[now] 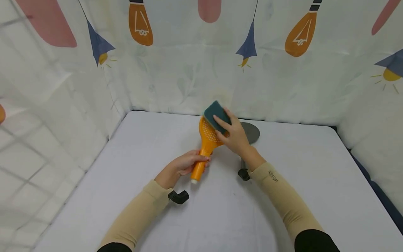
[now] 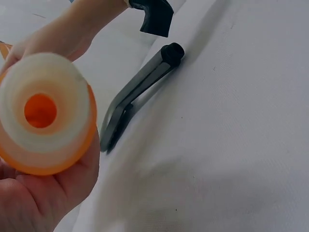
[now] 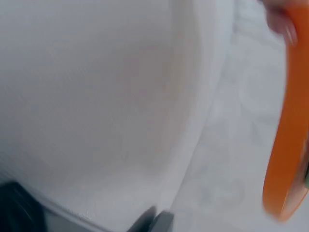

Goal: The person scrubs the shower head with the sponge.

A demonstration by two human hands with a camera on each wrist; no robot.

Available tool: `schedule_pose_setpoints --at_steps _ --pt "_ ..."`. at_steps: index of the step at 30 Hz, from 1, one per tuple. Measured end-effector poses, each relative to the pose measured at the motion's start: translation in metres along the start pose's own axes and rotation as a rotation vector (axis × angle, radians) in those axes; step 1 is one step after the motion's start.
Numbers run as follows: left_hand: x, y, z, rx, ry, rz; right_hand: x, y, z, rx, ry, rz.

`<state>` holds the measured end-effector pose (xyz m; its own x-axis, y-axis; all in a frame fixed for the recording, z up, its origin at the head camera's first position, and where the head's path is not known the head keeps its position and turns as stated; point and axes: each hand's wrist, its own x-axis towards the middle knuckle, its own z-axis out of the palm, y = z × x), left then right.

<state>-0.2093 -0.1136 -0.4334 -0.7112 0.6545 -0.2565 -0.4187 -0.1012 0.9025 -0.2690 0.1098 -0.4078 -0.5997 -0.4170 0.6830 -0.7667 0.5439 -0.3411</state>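
My left hand (image 1: 189, 162) grips the handle of an orange handheld shower head (image 1: 205, 147), its perforated face turned up and tilted. The hollow white end of that handle (image 2: 67, 108) faces the left wrist view. Pinched between the thumb and fingers of my right hand (image 1: 234, 134) is a dark green sponge (image 1: 217, 113), held against the perforated face. Part of the face is covered by the sponge and fingers. In the right wrist view the orange shower head (image 3: 287, 140) shows only its side, blurred, at the right edge.
Behind my right hand a dark grey shower head (image 1: 251, 132) lies on the white-covered table (image 1: 302, 168); my forearm hides part of its handle (image 2: 137, 84). Black camera mounts (image 1: 178, 197) sit at both wrists. A patterned cloth wall (image 1: 189, 77) rises behind the table.
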Motion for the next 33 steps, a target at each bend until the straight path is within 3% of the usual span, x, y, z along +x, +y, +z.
schedule_pose_setpoints --at_steps 4,7,10,14,17,25,28,30,33 --pt "0.004 0.001 0.001 0.005 -0.002 0.007 0.002 -0.007 0.004 -0.065 -0.069 -0.261" --pt "0.003 0.000 0.000 0.009 0.007 0.011 0.005 -0.001 0.003 -0.129 -0.082 -0.357" --pt "0.002 0.000 0.000 0.014 0.004 0.002 0.006 0.010 -0.003 -0.156 -0.068 -0.332" --pt "0.000 0.000 0.002 0.013 -0.001 -0.015 0.002 0.021 -0.010 -0.128 0.026 -0.178" --pt "0.001 0.001 0.004 0.011 -0.001 -0.025 0.001 0.019 -0.009 -0.096 0.067 -0.128" --pt "0.006 0.002 0.004 0.043 -0.023 -0.006 -0.002 -0.016 0.004 -0.118 -0.067 -0.358" --pt "0.005 0.002 0.003 0.052 -0.013 -0.003 0.000 -0.014 0.001 -0.124 -0.074 -0.371" --pt "0.005 0.001 0.003 0.060 -0.012 -0.009 0.005 -0.008 -0.004 -0.112 -0.045 -0.319" --pt "0.003 0.001 0.004 0.069 -0.007 -0.017 0.012 0.006 -0.013 -0.085 0.035 -0.170"
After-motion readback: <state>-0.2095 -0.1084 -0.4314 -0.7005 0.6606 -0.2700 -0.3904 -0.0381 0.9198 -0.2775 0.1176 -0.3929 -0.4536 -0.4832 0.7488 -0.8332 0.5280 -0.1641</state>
